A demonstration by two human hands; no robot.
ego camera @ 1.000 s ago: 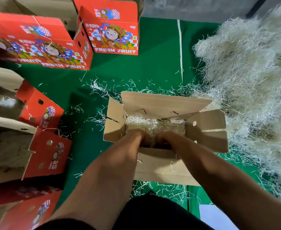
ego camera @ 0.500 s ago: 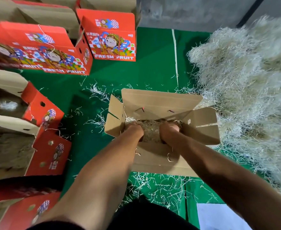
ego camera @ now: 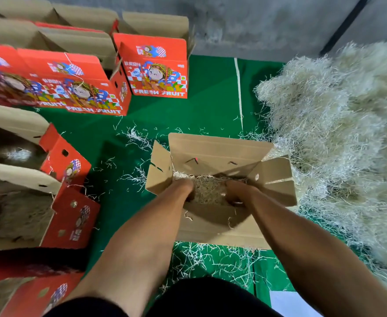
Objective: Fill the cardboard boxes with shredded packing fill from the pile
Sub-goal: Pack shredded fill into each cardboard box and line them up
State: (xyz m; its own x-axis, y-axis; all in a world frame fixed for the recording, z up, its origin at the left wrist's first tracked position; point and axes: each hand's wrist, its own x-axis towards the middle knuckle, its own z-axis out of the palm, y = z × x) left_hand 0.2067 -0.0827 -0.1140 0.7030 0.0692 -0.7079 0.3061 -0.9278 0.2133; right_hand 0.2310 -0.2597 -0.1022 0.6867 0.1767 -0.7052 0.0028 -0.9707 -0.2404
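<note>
SURFACE: green floor mat (ego camera: 210,110), grey wall behind | BOX: open cardboard box (ego camera: 220,147) mid-mat, fill (ego camera: 208,191) inside | HANDS: left hand (ego camera: 183,186) and right hand (ego camera: 236,191) in box on fill, fingers hidden, grip can't tell | CHANGE: hands slightly wider apart than half a second ago | ROOM: pile (ego camera: 338,138) touches box's right flap; red boxes (ego camera: 156,69) left, bare mat between.

A plain brown box (ego camera: 213,152) stands open on the floor with all four flaps spread, and both hands reach down into it. Pale shredded fill (ego camera: 207,191) lies inside, between the hands. The pile (ego camera: 338,138) of the same pale shreds rises just right of the right hand, touching the box's right flap. Red printed boxes (ego camera: 69,216) stand open to the left of the left hand, fill inside.
</note>
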